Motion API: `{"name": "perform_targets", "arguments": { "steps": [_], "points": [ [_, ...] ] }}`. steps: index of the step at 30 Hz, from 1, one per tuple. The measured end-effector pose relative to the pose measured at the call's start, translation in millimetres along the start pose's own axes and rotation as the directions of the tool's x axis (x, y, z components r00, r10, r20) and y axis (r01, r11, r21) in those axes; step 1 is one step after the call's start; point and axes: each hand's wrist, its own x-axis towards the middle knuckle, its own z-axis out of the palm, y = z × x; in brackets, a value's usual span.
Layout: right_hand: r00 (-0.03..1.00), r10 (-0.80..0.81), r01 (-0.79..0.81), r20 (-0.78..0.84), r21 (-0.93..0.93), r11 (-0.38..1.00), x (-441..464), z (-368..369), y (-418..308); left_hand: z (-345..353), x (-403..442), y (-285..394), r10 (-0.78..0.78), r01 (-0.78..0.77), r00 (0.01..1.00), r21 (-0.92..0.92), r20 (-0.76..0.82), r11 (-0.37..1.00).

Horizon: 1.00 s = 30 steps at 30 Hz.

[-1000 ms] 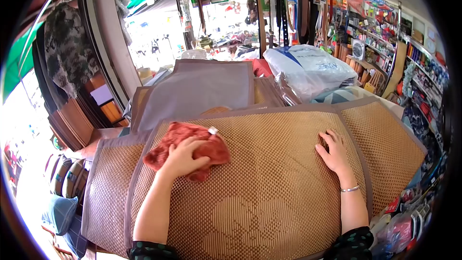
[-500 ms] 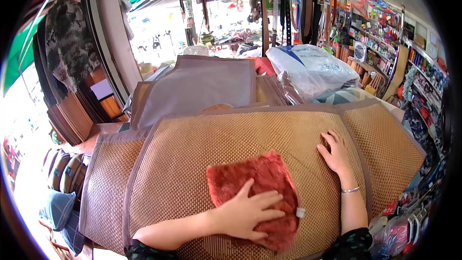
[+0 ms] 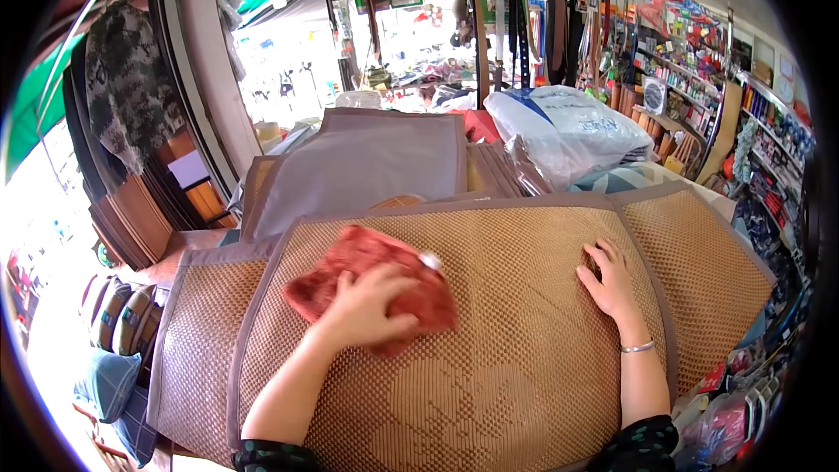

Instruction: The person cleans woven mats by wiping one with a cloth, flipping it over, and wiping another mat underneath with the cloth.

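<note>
A large woven tan mat (image 3: 507, 297) with a grey cloth border lies in front of me, with a rounded pattern near its lower middle. My left hand (image 3: 367, 306) presses on a red plush cloth (image 3: 350, 255) with a white tag, on the mat's left half. Its fingers are apart over the cloth and slightly blurred. On the mat's right side rests my right hand (image 3: 609, 278), fingers spread and curved, holding nothing. A bracelet is on that wrist.
Behind the mat are a grey folded mat (image 3: 376, 157) and a plastic-wrapped package (image 3: 568, 127). Cushions (image 3: 122, 316) stand at the left. Packaged goods (image 3: 725, 419) sit at the lower right. Belts (image 3: 516, 26) hang ahead, and stocked shelves (image 3: 682, 79) line the right.
Half a second ago my left hand and the red cloth were at the mat's lower middle; they are now up and to the left. My right hand has stayed nearly still.
</note>
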Motion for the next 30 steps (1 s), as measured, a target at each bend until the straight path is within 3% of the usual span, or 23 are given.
{"name": "perform_targets", "arguments": {
  "steps": [2, 4, 8, 11, 12, 15, 18, 21, 23, 26, 30],
  "points": [
    [1.0, -0.003, 0.003, 0.004, -0.006, 1.0, 0.2, 0.7, 1.6, 3.2, -3.0, 48.4, 0.185, -0.181, 0.976, -0.044, 0.118, 0.982],
    [1.0, -0.016, 0.016, -0.009, 0.004, 1.0, 0.2, 2.2, 3.6, 24.7, -11.1, 78.3, 0.484, -0.479, 0.858, -0.074, 0.172, 0.875],
    [1.0, -0.023, 0.023, -0.017, 0.018, 1.0, 0.4, 1.4, 3.5, 47.4, -31.8, 101.8, 0.652, -0.636, 0.728, -0.146, 0.213, 0.758],
    [1.0, -0.005, 0.005, -0.017, 0.007, 1.0, -0.7, 0.7, 0.4, 25.7, -16.0, 83.6, 0.538, -0.53, 0.821, -0.097, 0.191, 0.842],
    [1.0, 0.003, -0.003, -0.005, 0.005, 1.0, -0.8, -0.6, -1.0, 24.9, -10.0, 67.9, 0.486, -0.475, 0.867, -0.109, 0.108, 0.873],
    [1.0, 0.005, -0.005, 0.0, 0.004, 1.0, -0.3, -1.2, -0.8, -5.0, 4.4, 26.5, 0.115, -0.108, 0.989, -0.066, 0.099, 0.992],
    [1.0, 0.003, -0.003, -0.002, 0.007, 1.0, 0.1, 0.0, 0.2, -4.9, 6.4, -40.8, -0.18, 0.178, 0.984, -0.095, -0.015, 0.979],
    [1.0, 0.007, -0.007, -0.002, 0.013, 1.0, 0.4, 1.1, 1.6, -4.0, 4.0, -65.0, -0.292, 0.289, 0.956, -0.086, -0.017, 0.953],
    [1.0, 0.006, -0.006, -0.003, 0.015, 1.0, -0.2, 0.9, 0.9, -4.6, 3.5, -45.1, -0.215, 0.214, 0.976, -0.029, -0.026, 0.976],
    [1.0, 0.006, -0.006, 0.001, 0.02, 1.0, 0.3, -0.6, -0.4, 0.9, 2.5, 22.3, 0.081, -0.08, 0.994, -0.023, 0.07, 0.997],
    [1.0, 0.005, -0.005, 0.01, 0.014, 1.0, -0.7, 0.0, 0.3, 31.7, -15.5, 88.5, 0.537, -0.537, 0.828, -0.045, 0.165, 0.842]
  ]
}}
